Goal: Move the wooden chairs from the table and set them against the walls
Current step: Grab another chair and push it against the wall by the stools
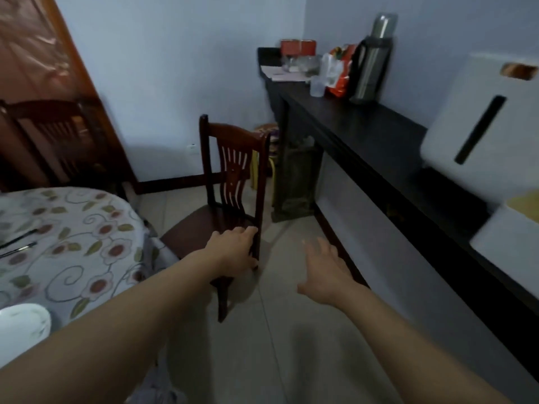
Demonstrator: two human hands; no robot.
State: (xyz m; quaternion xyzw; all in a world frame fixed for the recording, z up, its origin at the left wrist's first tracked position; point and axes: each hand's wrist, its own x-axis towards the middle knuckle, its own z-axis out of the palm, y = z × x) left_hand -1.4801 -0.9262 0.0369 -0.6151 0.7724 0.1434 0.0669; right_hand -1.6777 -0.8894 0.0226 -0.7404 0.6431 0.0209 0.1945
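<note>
Your left hand (236, 249) is wrapped around the wooden chair (230, 182) at its rear post, chair tucked beside the table (73, 228). Right hand (323, 269) hovers open, fingers spread, holding nothing. One-handed drag could twist it into the dark sideboard (364, 135), I'd guess.

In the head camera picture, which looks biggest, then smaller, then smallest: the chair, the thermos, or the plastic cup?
1. Chair, held by the left hand.
2. Thermos.
3. Cup.
The thermos and cup sit farther away, so they look smaller than they are.
</note>
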